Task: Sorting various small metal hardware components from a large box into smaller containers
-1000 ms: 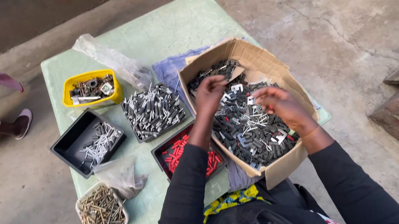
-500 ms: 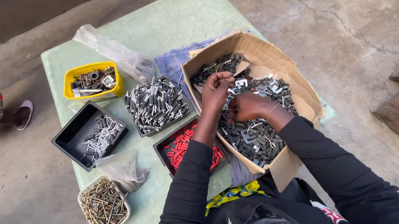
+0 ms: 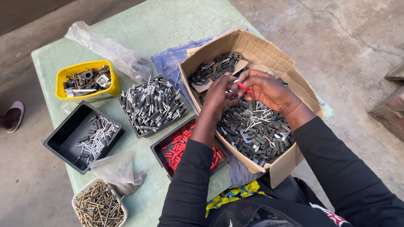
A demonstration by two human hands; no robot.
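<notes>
I see the cardboard box (image 3: 258, 47) at the frame's right, on the tabletop (image 3: 171, 24). Both hands meet above its parts, left hand (image 3: 220, 93) beside right hand (image 3: 267, 89). Left of the box sit five trays; a plastic bag (image 3: 108, 47) lies at upper left.

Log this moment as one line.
left hand: on red part | right hand: on red part | over box | table

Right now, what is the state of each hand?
Left hand: fingers curled, pinching one end of a small red part.
Right hand: closed on the same red part.
</notes>
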